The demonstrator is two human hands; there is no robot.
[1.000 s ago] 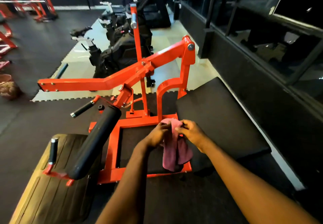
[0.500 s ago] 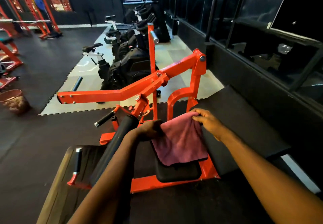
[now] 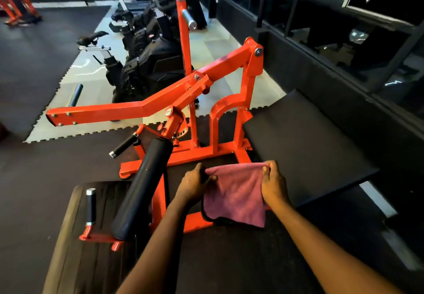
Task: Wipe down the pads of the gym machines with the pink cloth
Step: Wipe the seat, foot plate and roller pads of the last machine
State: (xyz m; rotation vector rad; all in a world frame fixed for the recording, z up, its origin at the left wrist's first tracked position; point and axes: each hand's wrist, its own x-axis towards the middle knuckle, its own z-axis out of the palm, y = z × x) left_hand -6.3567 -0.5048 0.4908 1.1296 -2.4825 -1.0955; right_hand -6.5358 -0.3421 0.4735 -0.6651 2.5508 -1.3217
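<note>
- The left hand (image 3: 195, 185) and right hand (image 3: 274, 185) each pinch a top corner of the cloth (image 3: 236, 198), with the fingers curled onto its upper edge.
- The cloth hangs spread between the hands, above a small pad (image 3: 207, 217) set low inside the frame (image 3: 146, 105). I cannot tell whether it touches that pad.
- Only two pinches carry the cloth. If one slips, a corner would likely drop onto the floor (image 3: 229, 259) and pick up grit, which would then smear across the pads.
- The loose lower edge hangs near the frame's bars. A sweep too wide could snag it there, or spend the wipe on paint rather than padding.
- The roller (image 3: 142, 188) lies just left of the left forearm. A careless reach may knock it, and a flat pass would probably clean only a strip of its curve.
- The flat pad (image 3: 302, 142) is broad, so short strokes could leave its far corners missed.
- The cloth is pink, soft and nappy, like microfibre. It is roughly square and drapes without creasing.
- The roller is a long black cylinder with a smooth, slightly glossy skin that shows faint scuffs.
- The flat pad is a matt black slab with squared edges, and the small pad shows only a dark rounded rim.
- The frame is glossy orange-red box tube, bolted and welded.
- The plate (image 3: 75, 247) at lower left looks like worn, ribbed rubber.
</note>
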